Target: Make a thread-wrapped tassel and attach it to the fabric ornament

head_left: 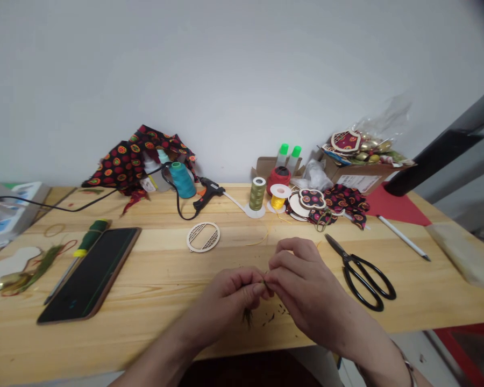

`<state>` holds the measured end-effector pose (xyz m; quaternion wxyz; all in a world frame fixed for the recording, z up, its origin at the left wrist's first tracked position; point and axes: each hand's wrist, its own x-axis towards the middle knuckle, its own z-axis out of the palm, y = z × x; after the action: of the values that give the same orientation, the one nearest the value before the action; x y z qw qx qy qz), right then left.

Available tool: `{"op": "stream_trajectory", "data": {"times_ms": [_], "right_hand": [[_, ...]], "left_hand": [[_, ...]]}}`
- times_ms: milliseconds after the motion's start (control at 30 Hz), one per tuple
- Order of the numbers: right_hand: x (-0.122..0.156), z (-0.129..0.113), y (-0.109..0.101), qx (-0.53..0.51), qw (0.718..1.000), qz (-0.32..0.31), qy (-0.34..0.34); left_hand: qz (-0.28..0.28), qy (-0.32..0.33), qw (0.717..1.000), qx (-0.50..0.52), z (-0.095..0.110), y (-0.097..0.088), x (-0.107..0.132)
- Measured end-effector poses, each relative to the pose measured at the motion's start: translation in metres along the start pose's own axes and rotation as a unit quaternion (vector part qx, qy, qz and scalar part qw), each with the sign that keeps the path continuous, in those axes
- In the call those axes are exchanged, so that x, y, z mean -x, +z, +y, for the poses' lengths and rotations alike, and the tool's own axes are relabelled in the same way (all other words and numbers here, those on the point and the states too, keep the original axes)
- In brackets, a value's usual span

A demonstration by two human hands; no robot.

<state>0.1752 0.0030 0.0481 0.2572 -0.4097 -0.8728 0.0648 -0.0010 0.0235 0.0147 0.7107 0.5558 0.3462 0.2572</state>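
My left hand [237, 293] is closed on a dark green thread tassel [247, 317], whose loose strands hang below the fingers. My right hand [312, 285] meets it at the fingertips, pinching the tassel's upper end; the fingers hide most of that part. Dark thread clippings [282, 309] lie on the wood beneath the hands. To the right of my right hand lie black-handled scissors [365, 274], blades pointing away from me. Beyond my left hand rests a round wooden lattice piece [203, 237].
A phone [91, 274] and a screwdriver [80, 247] lie left. Toward the wall stand a glue gun [207, 193], a teal thread cone [182, 180], a green thread spool [257, 194] and a yellow spool [278, 199]. Patterned fabric pieces, a filled box [355, 177] and a white pencil [403, 238] are right.
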Motion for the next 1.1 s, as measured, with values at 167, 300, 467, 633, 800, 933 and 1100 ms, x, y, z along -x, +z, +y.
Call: {"op": "stream_trajectory", "data": {"times_ms": [167,300,467,633,800,933,1100], "right_hand": [[0.0015,0.0021,0.0031,0.009,1.0,-0.006,0.004],[0.0017,0.0044,0.0046,0.008,1.0,-0.008,0.01],[0.0024,0.0065,0.0054,0.002,1.0,-0.006,0.009],[0.0031,0.0082,0.0079,-0.011,1.0,-0.005,0.014],[0.0019,0.0077,0.0061,-0.051,0.998,-0.011,0.032],[0.0012,0.0073,0.0046,-0.072,0.997,-0.012,0.035],[0.0013,0.0065,0.0055,-0.056,0.998,-0.003,0.03]], "left_hand": [[-0.004,-0.01,1.0,0.026,-0.0037,-0.0008,0.0004],[0.006,-0.011,0.999,0.042,-0.0071,-0.0003,0.0001],[0.014,-0.005,0.999,0.046,-0.0081,0.001,-0.0008],[0.026,-0.013,0.998,0.063,-0.0081,0.0015,-0.001],[0.009,-0.002,0.991,0.134,-0.0095,0.0023,-0.0015],[-0.001,0.0,0.987,0.164,-0.0089,0.004,-0.0019],[-0.003,0.0,0.989,0.146,-0.0095,0.0044,-0.0023]]}}
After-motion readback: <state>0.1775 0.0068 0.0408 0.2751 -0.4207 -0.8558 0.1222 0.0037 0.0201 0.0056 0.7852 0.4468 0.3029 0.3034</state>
